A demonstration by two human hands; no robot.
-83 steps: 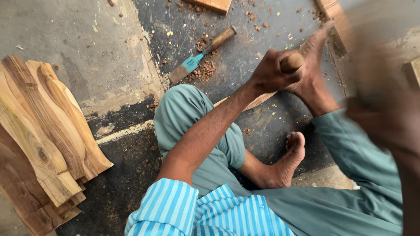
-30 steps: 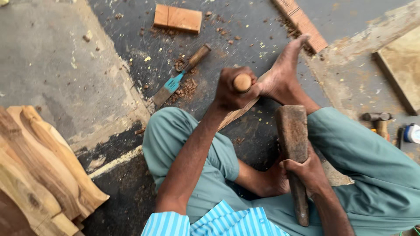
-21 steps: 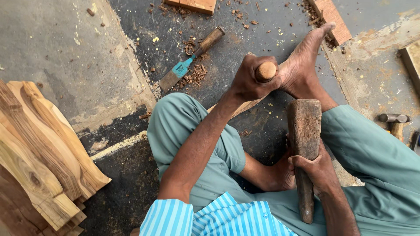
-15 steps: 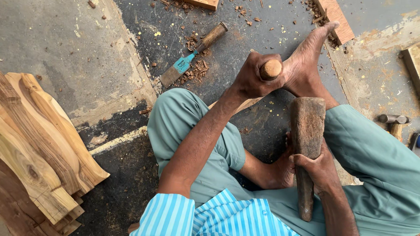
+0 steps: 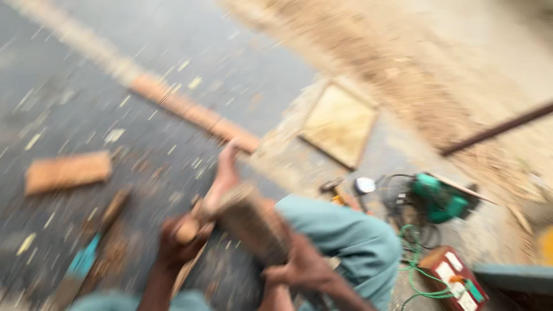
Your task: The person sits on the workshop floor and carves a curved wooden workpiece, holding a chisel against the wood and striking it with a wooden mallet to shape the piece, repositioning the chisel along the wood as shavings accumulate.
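1. The whole view is smeared with motion blur, so fine detail is lost.
2. The left hand (image 5: pixel 181 242) is closed around the rounded wooden handle (image 5: pixel 188 228) of a tool held upright, low in the scene and left of middle. What the tool's lower end meets cannot be told.
3. The right hand (image 5: pixel 299 268) is closed around the lower end of a thick wooden mallet (image 5: pixel 253 224), just right of the left hand.
4. The mallet slants up and to the left, its head right beside the top of the handle; the blur hides whether they touch.
5. A bare foot (image 5: pixel 223 175) stretches away from the hands over the dark floor (image 5: pixel 173 86), its toes near a long strip of wood (image 5: pixel 193 114).
6. A teal-trousered knee (image 5: pixel 345 236) lies right of the mallet.
7. On the near left floor lies a chisel with a blue band (image 5: pixel 86 256), and farther left a flat wooden block (image 5: pixel 68 171).
8. A pale square board (image 5: pixel 340 124) lies farther off, right of the foot.
9. To the right stand a green power tool (image 5: pixel 440 198), a green cord (image 5: pixel 417 262) and a red box (image 5: pixel 455 276).
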